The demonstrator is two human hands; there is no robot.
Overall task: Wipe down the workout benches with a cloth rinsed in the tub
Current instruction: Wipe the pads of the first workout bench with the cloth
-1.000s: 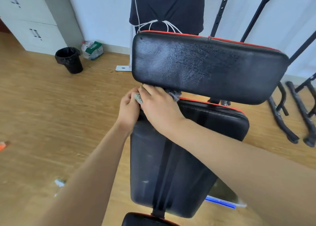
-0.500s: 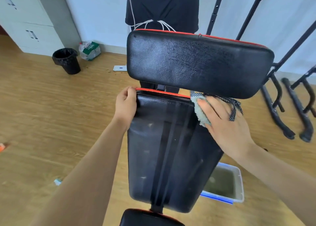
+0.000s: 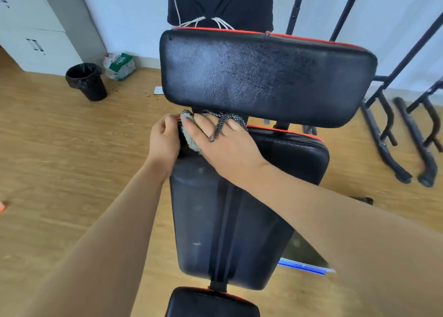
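Your right hand [image 3: 223,146] presses the cloth [image 3: 191,142] flat, fingers spread, on the top left corner of the bench's lower pad [image 3: 239,221]. Your left hand [image 3: 165,139] grips the pad's edge beside it. Pale smudges further down suggest most wiping remains. The tub [image 3: 304,254] sits on the floor to the right.

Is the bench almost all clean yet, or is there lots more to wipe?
Lots more, I think. Done: nothing I can be sure of; the wide top pad shows no clear sign of wiping. In hand: the right hand presses the cloth on the top edge of the long pad, while the left hand grips its corner. Left: white marks lower on that pad, and the small pad below.
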